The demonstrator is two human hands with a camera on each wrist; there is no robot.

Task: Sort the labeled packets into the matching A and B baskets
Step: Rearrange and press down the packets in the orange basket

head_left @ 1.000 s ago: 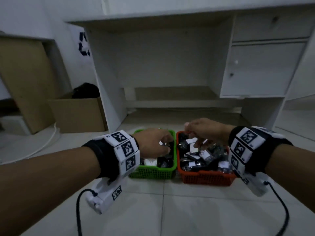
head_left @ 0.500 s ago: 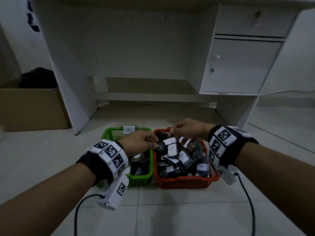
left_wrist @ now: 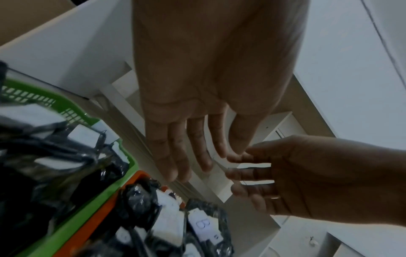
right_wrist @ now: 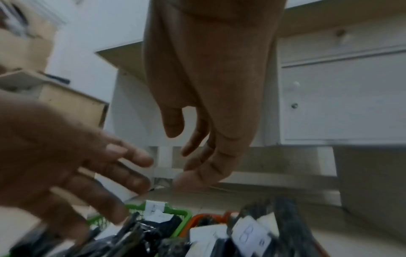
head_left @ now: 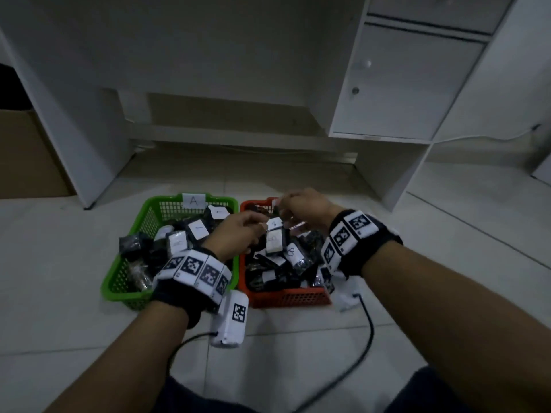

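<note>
Both hands hang over the orange basket (head_left: 286,298), which sits on the floor just right of the green basket (head_left: 125,281) marked A. The left hand (head_left: 238,234) has straight, spread fingers and holds nothing. The right hand (head_left: 301,207) has loose, slightly bent fingers and holds nothing too. Right under them lies a packet marked B (left_wrist: 205,227), long side pointing away from the person. The right hand looks a bit nearer.
</note>
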